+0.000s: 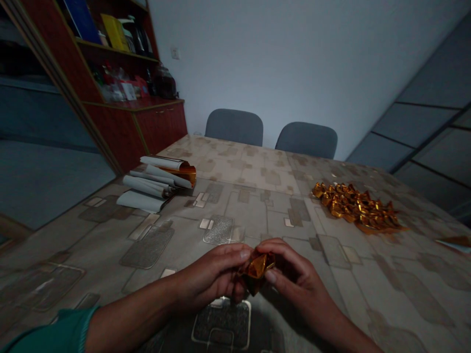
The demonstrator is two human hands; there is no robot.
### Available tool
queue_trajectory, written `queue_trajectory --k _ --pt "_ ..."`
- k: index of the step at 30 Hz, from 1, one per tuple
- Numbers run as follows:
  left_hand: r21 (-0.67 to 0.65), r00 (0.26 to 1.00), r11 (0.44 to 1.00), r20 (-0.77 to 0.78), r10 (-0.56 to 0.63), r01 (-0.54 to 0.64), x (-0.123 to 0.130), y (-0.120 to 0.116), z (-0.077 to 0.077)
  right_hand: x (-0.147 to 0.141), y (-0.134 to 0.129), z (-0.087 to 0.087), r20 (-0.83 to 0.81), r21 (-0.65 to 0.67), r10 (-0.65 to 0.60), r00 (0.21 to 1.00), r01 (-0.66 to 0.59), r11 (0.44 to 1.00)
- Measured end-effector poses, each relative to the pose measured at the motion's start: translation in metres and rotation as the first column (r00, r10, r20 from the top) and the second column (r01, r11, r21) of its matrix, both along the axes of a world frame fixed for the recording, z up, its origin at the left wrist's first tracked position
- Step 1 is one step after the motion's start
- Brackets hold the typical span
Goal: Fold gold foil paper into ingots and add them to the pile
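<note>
A small folded piece of shiny gold foil paper (257, 268) is held between both hands, just above the near part of the table. My left hand (217, 274) grips its left side, with the thumb on top and the fingers curled below. On its right side, my right hand (294, 277) pinches it between thumb and fingers. Several folded gold foil pieces (358, 208) lie grouped in rows on the table at the right. A stack of curled sheets (154, 184), pale outside and gold inside, lies at the left.
The patterned table (253, 211) stretches away from me. Two grey chairs (234, 126) stand behind its far edge. Another paper piece (456, 243) lies at the far right. A red-brown cabinet (162, 122) with shelves of goods stands at the back left.
</note>
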State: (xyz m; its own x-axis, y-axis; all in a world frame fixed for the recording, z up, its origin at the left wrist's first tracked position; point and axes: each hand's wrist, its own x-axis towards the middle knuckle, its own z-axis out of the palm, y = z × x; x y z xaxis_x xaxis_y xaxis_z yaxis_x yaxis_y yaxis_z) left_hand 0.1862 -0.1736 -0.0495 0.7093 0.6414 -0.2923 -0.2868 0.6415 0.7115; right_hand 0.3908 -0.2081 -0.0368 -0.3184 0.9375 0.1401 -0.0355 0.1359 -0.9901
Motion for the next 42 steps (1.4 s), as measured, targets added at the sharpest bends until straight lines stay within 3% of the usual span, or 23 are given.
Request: queue_trajectory --k 6,12,17,24,31,35,42 --pt "-0.026 0.995 0.998 0.082 0.058 -0.056 -0.003 0.001 0.004 0.002 -0.001 -0.009 -0.061 -0.134 -0.158 0.986 0.148 0.98" --pt "0.011 0.995 0.998 0.078 0.068 -0.069 0.002 -0.001 0.005 0.004 -0.002 -0.008 0.047 0.026 -0.218 0.975 0.217 0.976" --pt "0.065 0.994 0.994 0.078 0.079 -0.084 0.005 -0.002 0.001 0.003 -0.003 -0.006 0.064 0.111 -0.165 0.984 0.157 0.981" --pt "0.13 0.995 0.986 0.034 0.096 -0.1 0.007 -0.006 0.0 -0.002 -0.002 -0.003 0.0 0.104 -0.09 0.996 0.09 0.991" --pt "0.225 0.995 0.971 -0.033 0.094 -0.084 0.008 -0.007 -0.009 -0.007 -0.002 -0.001 0.167 0.336 -0.147 0.975 0.084 0.938" --pt "0.199 0.999 0.98 -0.04 0.013 -0.005 0.006 -0.007 -0.008 -0.004 -0.005 -0.001 0.248 0.407 -0.159 0.956 0.046 0.912" --pt "0.043 0.99 0.997 0.128 0.052 -0.058 0.008 -0.01 -0.006 0.005 -0.012 -0.006 0.428 0.336 -0.108 0.897 -0.047 0.941"
